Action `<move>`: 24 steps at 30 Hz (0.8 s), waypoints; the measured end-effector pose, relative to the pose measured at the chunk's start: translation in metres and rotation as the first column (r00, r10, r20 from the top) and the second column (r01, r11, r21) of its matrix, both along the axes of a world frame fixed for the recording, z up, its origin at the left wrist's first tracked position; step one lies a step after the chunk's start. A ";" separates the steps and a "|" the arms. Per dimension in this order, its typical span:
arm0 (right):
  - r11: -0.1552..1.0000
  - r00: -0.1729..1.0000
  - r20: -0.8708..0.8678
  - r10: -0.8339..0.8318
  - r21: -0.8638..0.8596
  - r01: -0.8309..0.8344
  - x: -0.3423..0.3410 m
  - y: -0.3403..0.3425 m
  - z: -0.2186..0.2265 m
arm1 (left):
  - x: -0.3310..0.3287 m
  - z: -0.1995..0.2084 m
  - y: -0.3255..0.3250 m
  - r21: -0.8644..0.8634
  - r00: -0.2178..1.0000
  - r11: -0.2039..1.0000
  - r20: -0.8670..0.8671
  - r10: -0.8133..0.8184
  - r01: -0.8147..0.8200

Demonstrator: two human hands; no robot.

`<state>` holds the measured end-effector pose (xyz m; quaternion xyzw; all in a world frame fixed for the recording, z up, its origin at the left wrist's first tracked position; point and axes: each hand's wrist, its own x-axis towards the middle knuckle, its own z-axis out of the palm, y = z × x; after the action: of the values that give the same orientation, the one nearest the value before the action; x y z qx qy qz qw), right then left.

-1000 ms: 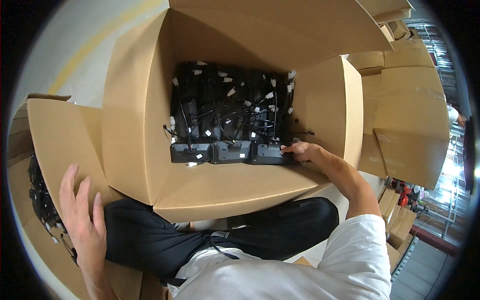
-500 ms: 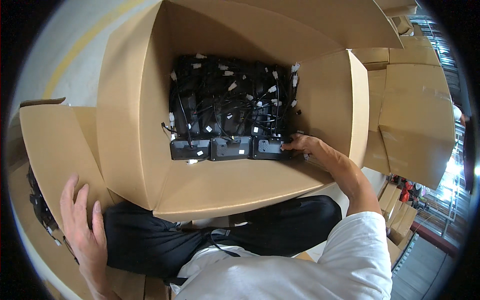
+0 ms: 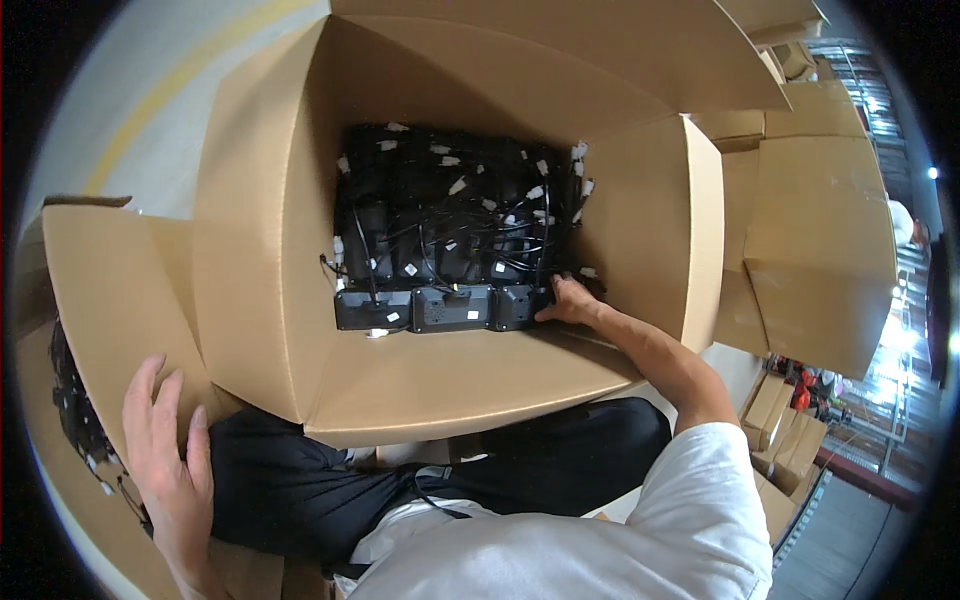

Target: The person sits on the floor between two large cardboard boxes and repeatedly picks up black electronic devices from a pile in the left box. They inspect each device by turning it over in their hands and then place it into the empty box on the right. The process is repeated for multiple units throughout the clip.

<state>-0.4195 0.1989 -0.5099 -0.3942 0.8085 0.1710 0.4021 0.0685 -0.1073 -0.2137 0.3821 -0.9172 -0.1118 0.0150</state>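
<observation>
Inside the large cardboard box point(image 3: 480, 390) in front of me, flat black electronic modules with cables and white plugs are packed close together. A row of black modules point(image 3: 452, 310) runs along the near side. My right hand point(image 3: 574, 301) reaches into the box and grips the right end of the rightmost black module point(image 3: 515, 308). The thumb lies against its near face, and the other fingers are partly hidden at its far edge. My left hand point(image 3: 170, 450) is raised beside my left knee, fingers apart and holding nothing, near the flap of another box.
At the left a second open cardboard box point(image 3: 120, 290) holds more black cabled modules point(image 3: 80, 405). The big box's flaps stand upright around its opening. More cardboard boxes point(image 3: 810, 240) are stacked on the right. A yellow line point(image 3: 150, 110) marks the pale floor.
My right hand has shifted slightly left over the rightmost module and covers more of its right end. The left hand stays nearly where it was. The view has moved a little.
</observation>
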 end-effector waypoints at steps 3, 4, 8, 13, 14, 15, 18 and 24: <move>0.967 0.967 -0.111 0.229 0.141 -0.213 0.032 -0.043 0.035 | 0.002 0.003 0.001 -0.022 0.999 1.000 0.033 0.011 -0.010; 0.951 0.935 -0.174 0.308 0.025 -0.309 0.037 -0.050 0.044 | 0.000 0.002 0.000 -0.020 1.000 1.000 0.019 0.002 -0.002; 0.792 0.796 0.016 0.605 -0.107 -0.601 0.036 -0.046 0.007 | -0.003 0.001 -0.004 0.011 1.000 1.000 0.010 -0.017 0.017; 0.727 0.729 0.028 0.684 0.045 -0.685 0.046 -0.061 -0.011 | 0.002 -0.002 -0.002 0.013 1.000 1.000 0.007 0.012 -0.012; 0.720 0.719 -0.043 0.694 0.018 -0.694 0.050 -0.050 -0.016 | 0.002 -0.002 -0.001 0.019 1.000 1.000 0.009 0.010 -0.010; 0.710 0.711 -0.124 0.692 -0.065 -0.702 0.050 -0.041 -0.018 | 0.002 -0.001 0.001 0.025 1.000 1.000 0.011 0.010 -0.010; 0.728 0.738 -0.209 0.641 -0.136 -0.672 0.055 -0.022 -0.022 | -0.001 0.001 -0.004 0.043 1.000 0.999 -0.008 -0.027 0.027; 0.988 0.992 -0.129 0.015 0.156 0.005 0.017 -0.093 0.058 | -0.001 0.000 0.002 0.069 1.000 0.998 -0.004 -0.002 0.003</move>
<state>-0.4022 0.1063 -0.4514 -0.3516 0.8161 0.2599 0.3778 0.0670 -0.1058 -0.2134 0.3811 -0.9133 -0.1441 0.0034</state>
